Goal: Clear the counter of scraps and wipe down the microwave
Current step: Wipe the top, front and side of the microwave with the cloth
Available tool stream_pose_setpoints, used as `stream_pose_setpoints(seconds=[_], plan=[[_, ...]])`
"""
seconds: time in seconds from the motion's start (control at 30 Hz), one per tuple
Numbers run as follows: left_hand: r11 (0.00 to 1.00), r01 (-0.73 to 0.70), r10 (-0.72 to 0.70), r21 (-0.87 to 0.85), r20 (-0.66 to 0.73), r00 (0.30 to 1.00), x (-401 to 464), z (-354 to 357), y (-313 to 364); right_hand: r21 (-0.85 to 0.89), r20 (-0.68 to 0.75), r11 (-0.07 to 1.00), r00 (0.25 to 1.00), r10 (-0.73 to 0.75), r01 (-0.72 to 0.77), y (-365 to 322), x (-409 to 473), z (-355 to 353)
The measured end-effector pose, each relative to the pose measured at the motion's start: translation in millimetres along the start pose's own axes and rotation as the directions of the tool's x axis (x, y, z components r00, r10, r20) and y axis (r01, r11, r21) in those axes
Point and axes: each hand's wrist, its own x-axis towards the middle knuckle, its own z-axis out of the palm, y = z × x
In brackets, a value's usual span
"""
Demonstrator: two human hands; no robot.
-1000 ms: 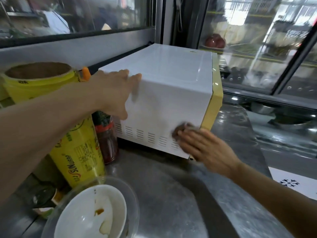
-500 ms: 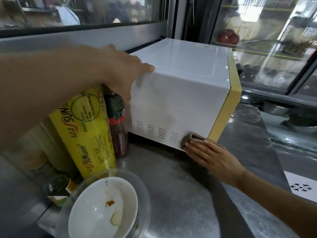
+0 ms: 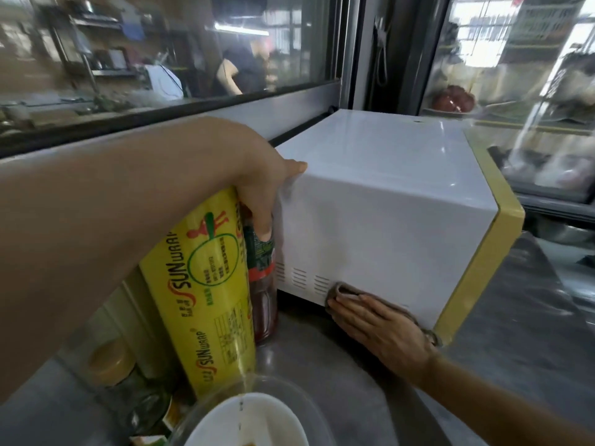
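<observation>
Two hands are engaged on the white, box-shaped metal microwave with the yellow front frame, which stands at the back of the grey steel worktop, against the rail beneath the glass partition. The left hand is laid on the upper rear corner of the casing, fingers over the top and thumb hanging down the side, so that the appliance is steadied; nothing is enclosed in it. The right hand is pressed flat, fingers straight and together, on a small brownish-grey cleaning cloth, which is held against the lower edge of the side panel, just beside the vent slots and near the front corner.

Wiping is judged to be under way rather than finished: only the side panel is being treated. The door face is turned away, so its condition cannot be told.

Clearing of scraps appears not yet complete. A white bowl marked with brown sauce residue is seated in a clear glass dish at the near left edge of the worktop. Behind it, along the left side, a tall yellow box of cling wrap, a dark red sauce bottle just beside the microwave, and a brown-lidded jar are seen. These would probably have to be dealt with before the worktop counts as cleared.
</observation>
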Motion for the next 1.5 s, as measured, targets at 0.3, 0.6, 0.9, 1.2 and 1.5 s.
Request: stream_pose_setpoints(seconds=[0.3,0.6,0.9,1.2,1.5], plan=[[0.989,-0.028,0.024,0.146,0.032,0.999,7.0,-5.6,5.7,0.099,0.282,0.993,0.959,0.028,-0.058,-18.6,91.0,-4.6],[0.995,-0.055,0.053,0.081,0.031,0.998,4.4,-5.9,2.9,0.007,0.211,0.999,0.976,-0.049,0.049,14.8,110.9,-43.7],[0.998,-0.068,0.069,0.017,-0.033,0.997,8.3,-2.5,-4.8,-0.113,-0.007,0.992,0.998,0.056,-0.056,84.9,120.6,-110.1],[0.999,-0.033,0.033,0.006,-0.093,0.995,-2.2,-6.8,-1.1,-0.084,-0.056,0.979,0.982,0.182,-0.186,119.1,102.5,-148.4],[0.992,-0.033,0.041,0.119,-0.065,0.997,-4.6,-7.3,2.3,-0.024,-0.040,0.887,0.887,0.460,-0.461,133.2,5.2,-167.2]])
